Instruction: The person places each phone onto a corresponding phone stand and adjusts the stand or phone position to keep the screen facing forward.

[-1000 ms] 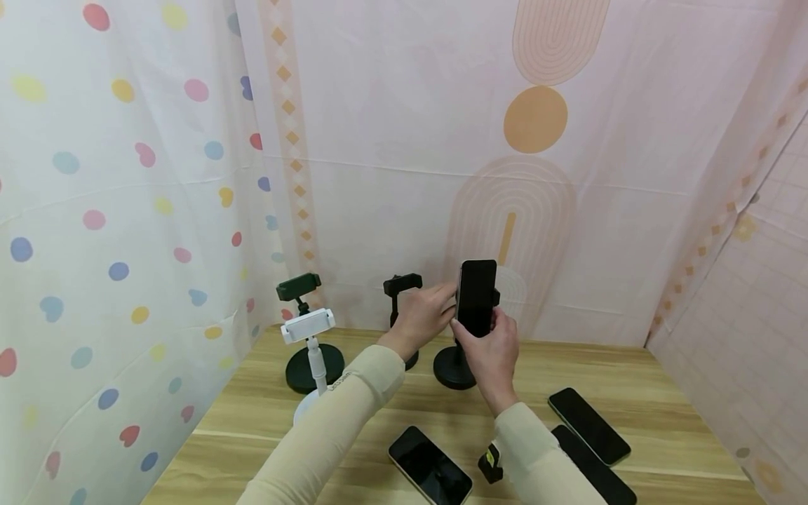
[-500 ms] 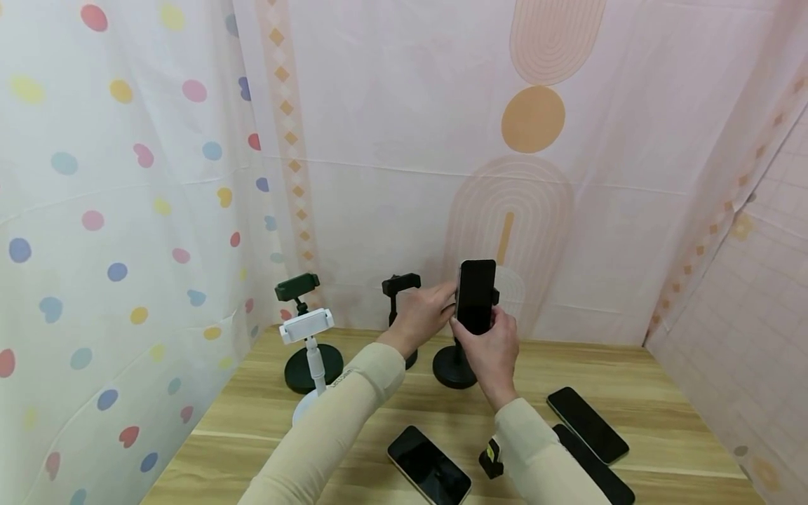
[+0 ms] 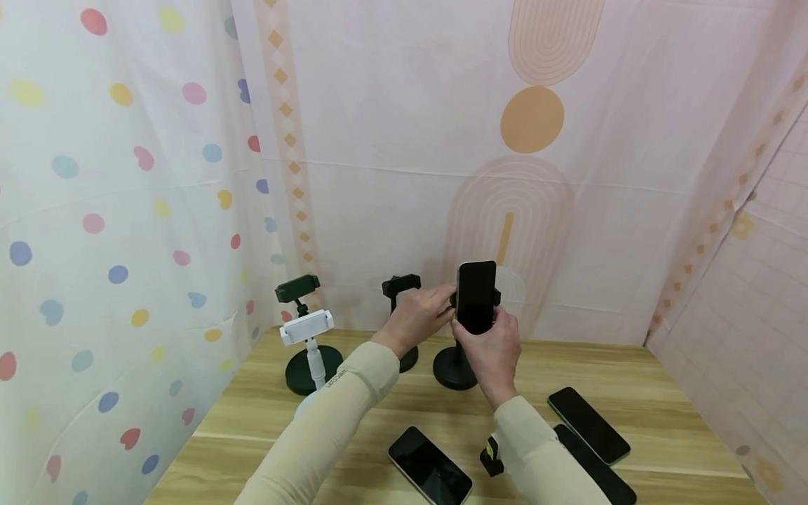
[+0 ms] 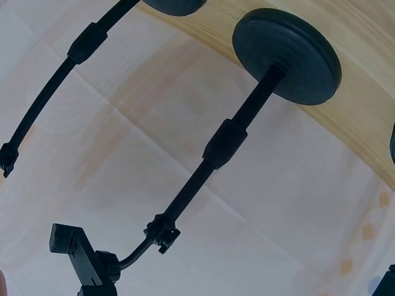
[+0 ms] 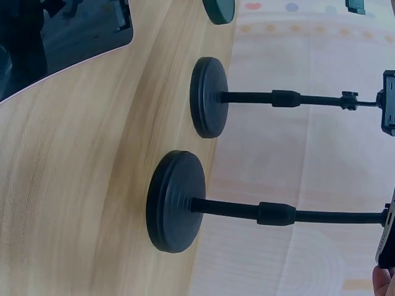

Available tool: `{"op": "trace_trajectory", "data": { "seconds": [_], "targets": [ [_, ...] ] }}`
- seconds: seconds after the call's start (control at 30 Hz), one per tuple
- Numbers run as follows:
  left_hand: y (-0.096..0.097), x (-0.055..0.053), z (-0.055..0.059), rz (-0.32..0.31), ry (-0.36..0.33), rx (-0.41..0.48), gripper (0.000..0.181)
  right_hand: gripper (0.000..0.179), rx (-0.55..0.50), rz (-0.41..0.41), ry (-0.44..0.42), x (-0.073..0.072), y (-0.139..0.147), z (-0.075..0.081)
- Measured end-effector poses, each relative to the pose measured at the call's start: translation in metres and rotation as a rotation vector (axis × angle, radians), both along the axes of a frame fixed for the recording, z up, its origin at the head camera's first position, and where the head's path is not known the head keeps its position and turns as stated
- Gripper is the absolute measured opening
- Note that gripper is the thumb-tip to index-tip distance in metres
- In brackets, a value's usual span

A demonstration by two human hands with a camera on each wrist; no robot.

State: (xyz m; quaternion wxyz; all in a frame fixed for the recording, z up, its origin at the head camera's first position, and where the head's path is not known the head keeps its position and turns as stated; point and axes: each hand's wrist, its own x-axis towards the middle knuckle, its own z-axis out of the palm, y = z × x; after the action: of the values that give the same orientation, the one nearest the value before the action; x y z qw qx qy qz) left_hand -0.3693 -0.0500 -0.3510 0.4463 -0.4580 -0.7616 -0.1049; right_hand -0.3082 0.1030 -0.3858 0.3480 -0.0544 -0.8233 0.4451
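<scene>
A smartphone (image 3: 476,294) with a dark screen stands upright at the clamp of a black phone stand (image 3: 456,368). My right hand (image 3: 495,351) grips its lower end, thumb on the left edge and fingers on the right. At the left side of the clamp, my left hand (image 3: 416,315) holds the clamp's arm between bent fingertips. Only the phone's edge (image 5: 387,243) and a few fingertips (image 5: 382,280) enter the right wrist view. The left wrist view shows a neighbouring black stand (image 4: 225,145) with a vacant clamp.
A green phone stand (image 3: 298,288) and a white one (image 3: 307,327) stand at the left. One phone (image 3: 429,464) lies in front, two more phones (image 3: 589,424) lie at the right. Beside the right sleeve is a small black object with a yellow mark (image 3: 491,457).
My left hand has shifted slightly left, and the clamp's left arm now shows beside the phone. The phone has tilted a little; my right hand keeps its grip.
</scene>
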Motion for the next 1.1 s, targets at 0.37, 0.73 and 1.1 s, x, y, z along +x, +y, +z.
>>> {"op": "trace_trajectory", "data": {
  "seconds": [0.37, 0.73, 1.1],
  "targets": [
    [0.001, -0.002, -0.004, 0.034, 0.126, 0.051, 0.031, 0.069, 0.001, -0.029, -0.002, 0.0, 0.0, 0.0],
    [-0.001, 0.001, -0.005, 0.02, 0.062, 0.074, 0.037, 0.073, 0.01, -0.025, 0.032, -0.002, -0.005, 0.0],
    [0.01, 0.012, 0.005, -0.05, -0.723, 0.254, 0.06, 0.074, 0.019, -0.005, 0.013, -0.001, -0.001, 0.002]
  ]
}}
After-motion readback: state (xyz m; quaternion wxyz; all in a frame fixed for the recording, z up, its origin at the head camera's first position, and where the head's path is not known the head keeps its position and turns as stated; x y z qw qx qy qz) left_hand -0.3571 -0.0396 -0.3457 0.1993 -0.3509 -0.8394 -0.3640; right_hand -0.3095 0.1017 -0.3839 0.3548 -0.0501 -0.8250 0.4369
